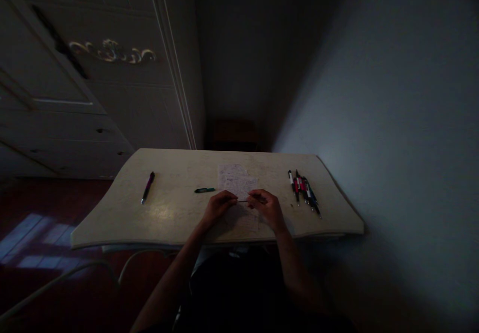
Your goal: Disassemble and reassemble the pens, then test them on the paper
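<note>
Over the sheets of paper, a thin dark rod that looks like a pen refill runs between my two hands. My left hand pinches its left end, fingers closed. At the right end, the fingertips of my right hand are closed on it too. Printed or written paper sheets lie under and beyond the hands. Just left of my left hand rests a short green and black pen part. The room is dim, so fine detail at the fingertips is hard to make out.
The pale table has a purple pen at its left. Several black, red, white and blue pens lie grouped at the right, with a tiny dark piece nearby. A wall borders the right, a wardrobe the left.
</note>
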Demonstrator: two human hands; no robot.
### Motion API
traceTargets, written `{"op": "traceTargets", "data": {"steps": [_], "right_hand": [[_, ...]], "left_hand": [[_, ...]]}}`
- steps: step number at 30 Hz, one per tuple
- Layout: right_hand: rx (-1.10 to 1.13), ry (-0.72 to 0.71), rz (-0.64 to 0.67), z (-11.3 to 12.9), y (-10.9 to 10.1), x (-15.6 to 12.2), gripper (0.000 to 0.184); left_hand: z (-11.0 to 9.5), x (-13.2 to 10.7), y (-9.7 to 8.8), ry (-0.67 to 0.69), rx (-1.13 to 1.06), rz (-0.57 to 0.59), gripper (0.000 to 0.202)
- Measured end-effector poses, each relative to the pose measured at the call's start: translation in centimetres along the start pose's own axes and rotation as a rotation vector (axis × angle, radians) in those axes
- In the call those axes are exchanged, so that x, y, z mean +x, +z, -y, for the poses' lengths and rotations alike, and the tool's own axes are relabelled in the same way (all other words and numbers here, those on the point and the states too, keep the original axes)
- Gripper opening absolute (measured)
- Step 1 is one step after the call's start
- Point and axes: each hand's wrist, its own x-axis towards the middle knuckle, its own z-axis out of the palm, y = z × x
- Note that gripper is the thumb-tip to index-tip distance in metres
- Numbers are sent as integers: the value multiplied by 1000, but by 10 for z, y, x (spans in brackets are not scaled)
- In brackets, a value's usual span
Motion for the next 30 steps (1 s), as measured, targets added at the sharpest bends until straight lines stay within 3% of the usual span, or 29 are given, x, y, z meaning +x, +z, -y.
{"op": "traceTargets", "data": {"steps": [11, 16, 23, 30], "right_hand": [[141, 24, -89, -10, 5, 6, 35], [290, 81, -70, -12, 9, 5, 43], [451, 149, 7, -11, 12, 1, 38], [506, 151, 10, -13, 10, -2, 36]], "left_hand": [[0, 1, 1, -46, -107, -82, 26], [-3, 2, 0, -87, -231, -165, 28], [-4, 3, -3, -130, -478, -272, 30], [3, 2, 0, -89, -166, -285, 22]]}}
